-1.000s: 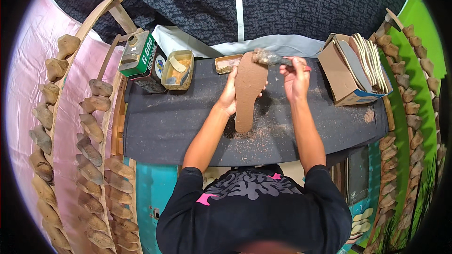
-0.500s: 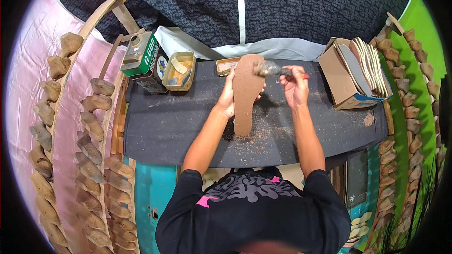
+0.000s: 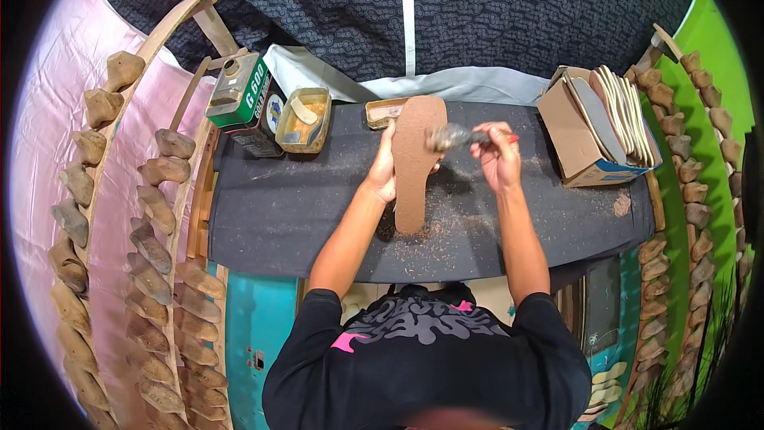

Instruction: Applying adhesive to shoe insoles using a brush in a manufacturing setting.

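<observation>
A brown, foot-shaped shoe sole is held upright above the table, its broad end away from me. My left hand is closed round its left edge, with fingertips showing past the right edge. In my right hand is a brush with a red-tipped handle, pinched between thumb and fingers. Its bristle end, slightly blurred, meets the right side of the sole's upper part. Whether the bristles press on the surface I cannot tell. Brown crumbs lie scattered below and beside the sole.
The table has a dark cloth. At its left stand a metal can and a tub with a pale scraper in it; a shallow box lies behind the sole. A cardboard box of insoles stands right. Racks of wooden shoe lasts flank both sides.
The brush has moved slightly toward me and to the left along the sole. The sole has shifted slightly toward me, still in my left hand.
</observation>
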Demonstrator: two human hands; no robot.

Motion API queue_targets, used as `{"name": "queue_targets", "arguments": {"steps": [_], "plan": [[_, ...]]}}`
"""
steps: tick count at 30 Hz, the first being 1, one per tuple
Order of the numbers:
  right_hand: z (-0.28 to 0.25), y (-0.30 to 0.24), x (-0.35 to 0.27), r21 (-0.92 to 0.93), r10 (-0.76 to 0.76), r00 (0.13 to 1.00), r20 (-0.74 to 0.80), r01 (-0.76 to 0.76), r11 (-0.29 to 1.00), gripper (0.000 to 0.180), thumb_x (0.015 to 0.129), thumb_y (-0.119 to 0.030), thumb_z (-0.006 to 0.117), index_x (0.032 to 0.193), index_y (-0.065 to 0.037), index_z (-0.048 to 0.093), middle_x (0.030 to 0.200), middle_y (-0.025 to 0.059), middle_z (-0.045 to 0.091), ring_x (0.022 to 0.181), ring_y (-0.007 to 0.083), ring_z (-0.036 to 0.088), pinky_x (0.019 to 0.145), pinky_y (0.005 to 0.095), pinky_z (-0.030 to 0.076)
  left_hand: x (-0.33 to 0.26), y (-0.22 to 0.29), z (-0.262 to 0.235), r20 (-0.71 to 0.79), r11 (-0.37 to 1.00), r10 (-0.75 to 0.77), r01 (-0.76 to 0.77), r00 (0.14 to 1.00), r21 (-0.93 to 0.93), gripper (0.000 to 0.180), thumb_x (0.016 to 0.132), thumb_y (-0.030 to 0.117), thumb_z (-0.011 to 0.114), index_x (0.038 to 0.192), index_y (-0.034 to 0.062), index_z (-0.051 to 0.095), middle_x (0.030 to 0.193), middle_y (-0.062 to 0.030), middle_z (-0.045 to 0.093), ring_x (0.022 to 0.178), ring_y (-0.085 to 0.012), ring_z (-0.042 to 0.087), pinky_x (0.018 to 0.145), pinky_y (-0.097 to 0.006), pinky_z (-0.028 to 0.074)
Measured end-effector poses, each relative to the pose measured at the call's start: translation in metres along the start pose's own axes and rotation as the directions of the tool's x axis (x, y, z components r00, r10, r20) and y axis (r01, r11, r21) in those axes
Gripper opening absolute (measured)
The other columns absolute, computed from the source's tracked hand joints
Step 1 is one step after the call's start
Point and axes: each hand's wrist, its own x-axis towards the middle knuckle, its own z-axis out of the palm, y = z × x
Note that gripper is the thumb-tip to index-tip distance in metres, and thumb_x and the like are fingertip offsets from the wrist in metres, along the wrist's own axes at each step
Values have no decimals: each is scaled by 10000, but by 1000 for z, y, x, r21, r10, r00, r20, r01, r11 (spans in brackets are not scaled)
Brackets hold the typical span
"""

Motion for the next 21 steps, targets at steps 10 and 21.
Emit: {"name": "queue_targets", "arguments": {"steps": [10,21], "plan": [[10,-17,3,-5,4,994,113,-4,1000,101,908,-94,526,891,1,553,910,177,619,650,207,631,546,292,528,-2,-6,7,-86,997,-54,49,995,-63,720,934,612,185,1292,43,441,1059,-158,614,874,-227,628,735,-333,539],[16,3,-28,-479,576,757,310,-399,782,123,870,-75,561,808,30,574,860,175,612,543,216,615,491,302,532,-7,-6,-10,-40,999,-47,48,998,14,738,925,625,181,1242,30,481,1050,-168,601,916,-250,615,775,-371,526]]}}
